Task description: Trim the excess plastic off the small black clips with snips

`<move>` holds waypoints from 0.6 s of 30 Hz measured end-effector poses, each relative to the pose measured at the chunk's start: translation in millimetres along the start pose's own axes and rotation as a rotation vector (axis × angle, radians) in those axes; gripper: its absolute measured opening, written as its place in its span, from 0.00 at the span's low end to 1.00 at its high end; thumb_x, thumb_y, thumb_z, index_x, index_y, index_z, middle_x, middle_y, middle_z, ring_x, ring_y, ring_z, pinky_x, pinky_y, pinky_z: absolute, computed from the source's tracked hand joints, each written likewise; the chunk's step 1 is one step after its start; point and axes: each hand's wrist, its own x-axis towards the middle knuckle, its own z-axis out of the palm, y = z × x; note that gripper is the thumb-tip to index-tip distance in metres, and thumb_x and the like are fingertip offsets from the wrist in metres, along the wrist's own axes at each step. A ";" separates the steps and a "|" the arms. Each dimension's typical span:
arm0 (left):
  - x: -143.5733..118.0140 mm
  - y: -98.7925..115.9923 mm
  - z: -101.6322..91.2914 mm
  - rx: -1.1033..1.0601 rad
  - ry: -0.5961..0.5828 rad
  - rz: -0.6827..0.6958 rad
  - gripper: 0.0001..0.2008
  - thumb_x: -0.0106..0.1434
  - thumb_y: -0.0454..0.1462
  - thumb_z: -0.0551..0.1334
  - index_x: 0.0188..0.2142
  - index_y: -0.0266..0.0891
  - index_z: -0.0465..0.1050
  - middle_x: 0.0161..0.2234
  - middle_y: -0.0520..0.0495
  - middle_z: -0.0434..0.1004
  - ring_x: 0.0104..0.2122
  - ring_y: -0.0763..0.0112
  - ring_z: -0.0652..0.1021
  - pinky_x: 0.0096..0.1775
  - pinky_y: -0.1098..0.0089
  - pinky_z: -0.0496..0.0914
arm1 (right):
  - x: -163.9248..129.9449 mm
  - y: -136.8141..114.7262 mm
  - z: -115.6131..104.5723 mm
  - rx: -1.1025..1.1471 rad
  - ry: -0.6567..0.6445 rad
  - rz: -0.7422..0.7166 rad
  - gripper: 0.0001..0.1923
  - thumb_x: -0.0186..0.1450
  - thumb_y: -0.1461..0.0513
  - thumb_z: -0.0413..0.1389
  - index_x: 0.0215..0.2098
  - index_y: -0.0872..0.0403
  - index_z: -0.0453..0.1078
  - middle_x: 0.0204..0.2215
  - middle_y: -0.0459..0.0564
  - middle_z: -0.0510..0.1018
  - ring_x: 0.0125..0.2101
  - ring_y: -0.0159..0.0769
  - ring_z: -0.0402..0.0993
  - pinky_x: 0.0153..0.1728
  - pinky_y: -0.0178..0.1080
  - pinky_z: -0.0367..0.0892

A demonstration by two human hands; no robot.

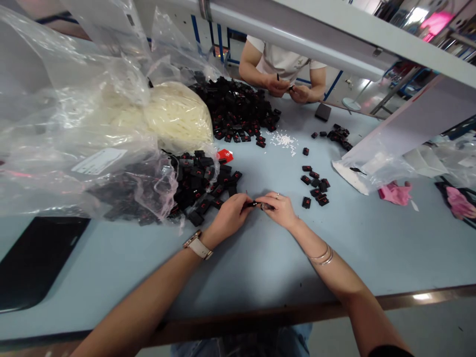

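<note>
the table edge runs nearest, both forearms reaching over it. the left hand and right hand meet fingertip to fingertip above the table, each closed in a pinch on one small black part held between them. a black pile spills from a bag just left; a few loose parts lie right. across the table, a co-worker's hands hold a piece.

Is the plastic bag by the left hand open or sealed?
Open: black parts spill from the clear plastic bag onto the table.
</note>
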 end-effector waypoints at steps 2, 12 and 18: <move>-0.2 0.2 0.2 0.000 0.002 0.002 0.03 0.61 0.30 0.59 0.33 0.39 0.66 0.31 0.48 0.72 0.33 0.66 0.74 0.35 0.67 0.69 | -0.7 0.6 -1.2 -0.067 -0.031 -0.078 0.13 0.64 0.67 0.54 0.42 0.49 0.77 0.32 0.47 0.78 0.28 0.28 0.73 0.32 0.31 0.67; 0.3 1.9 -1.8 0.005 0.007 -0.011 0.03 0.60 0.31 0.58 0.33 0.39 0.66 0.31 0.48 0.72 0.32 0.67 0.74 0.35 0.67 0.70 | 1.2 -7.0 -2.9 -0.329 -0.165 -0.104 0.11 0.68 0.61 0.52 0.43 0.48 0.76 0.29 0.46 0.79 0.27 0.29 0.71 0.29 0.32 0.62; 0.4 1.7 -2.7 0.001 -0.001 -0.015 0.02 0.61 0.31 0.58 0.33 0.40 0.66 0.31 0.48 0.72 0.33 0.66 0.75 0.35 0.67 0.71 | -1.0 -5.3 2.3 -0.271 -0.144 -0.035 0.10 0.67 0.62 0.53 0.44 0.50 0.75 0.31 0.47 0.79 0.29 0.30 0.73 0.32 0.32 0.63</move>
